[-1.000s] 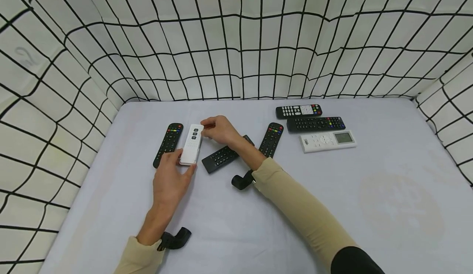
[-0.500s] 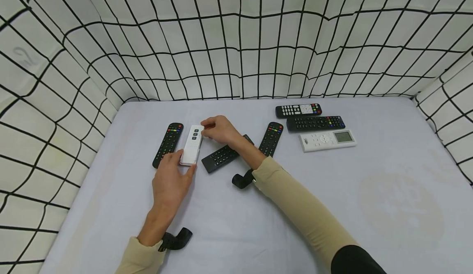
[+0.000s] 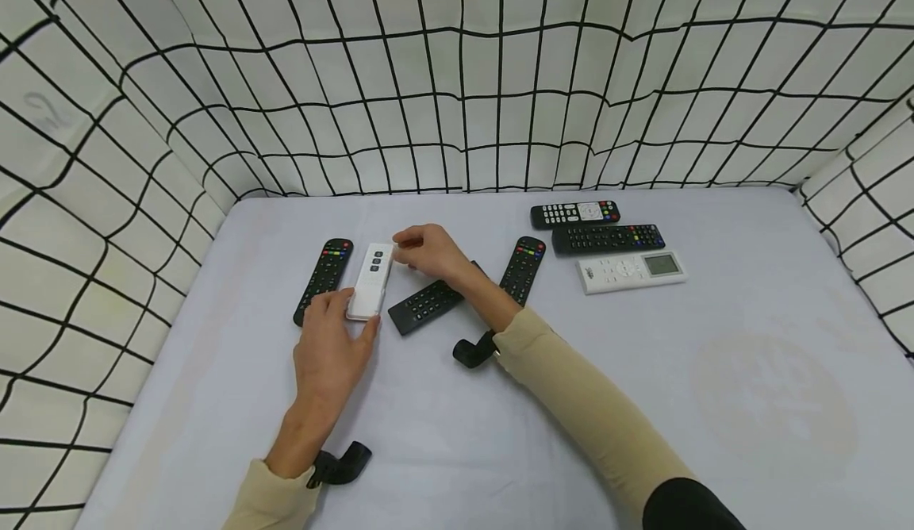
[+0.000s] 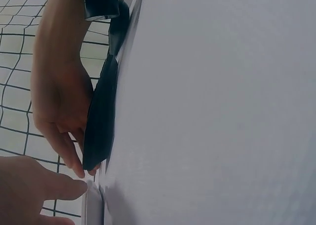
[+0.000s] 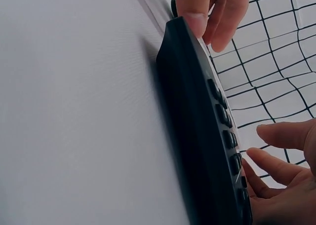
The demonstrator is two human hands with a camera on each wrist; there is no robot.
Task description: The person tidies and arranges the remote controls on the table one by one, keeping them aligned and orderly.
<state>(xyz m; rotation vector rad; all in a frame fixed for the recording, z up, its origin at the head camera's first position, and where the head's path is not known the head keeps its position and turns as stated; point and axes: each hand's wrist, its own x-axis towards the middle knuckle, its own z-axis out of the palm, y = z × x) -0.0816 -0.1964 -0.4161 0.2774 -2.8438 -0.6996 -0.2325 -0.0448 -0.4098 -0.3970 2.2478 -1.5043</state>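
On the white table, a white remote control (image 3: 370,280) with a few dark buttons lies lengthwise away from me. My left hand (image 3: 332,355) pinches its near end, thumb at the right corner and fingers on the left side. In the left wrist view, the left thumb (image 4: 66,186) meets the edge of the white remote (image 4: 93,205). Just beyond the remote's far right corner is my right hand (image 3: 434,252), loosely bent and holding nothing. The right wrist view has that right hand (image 5: 289,175) with its fingers spread apart, behind a black remote control (image 5: 197,131).
A black remote (image 3: 324,276) lies left of the white one. Under the right forearm lies a slanted black remote (image 3: 424,306), with another black remote (image 3: 524,268) beside it. Two black remotes and a white remote with a screen (image 3: 631,272) are grouped right. Black netting (image 3: 464,101) surrounds the table.
My right hand has drawn slightly right, off the far corner of the white remote. The left hand and the remotes stay practically where they were.
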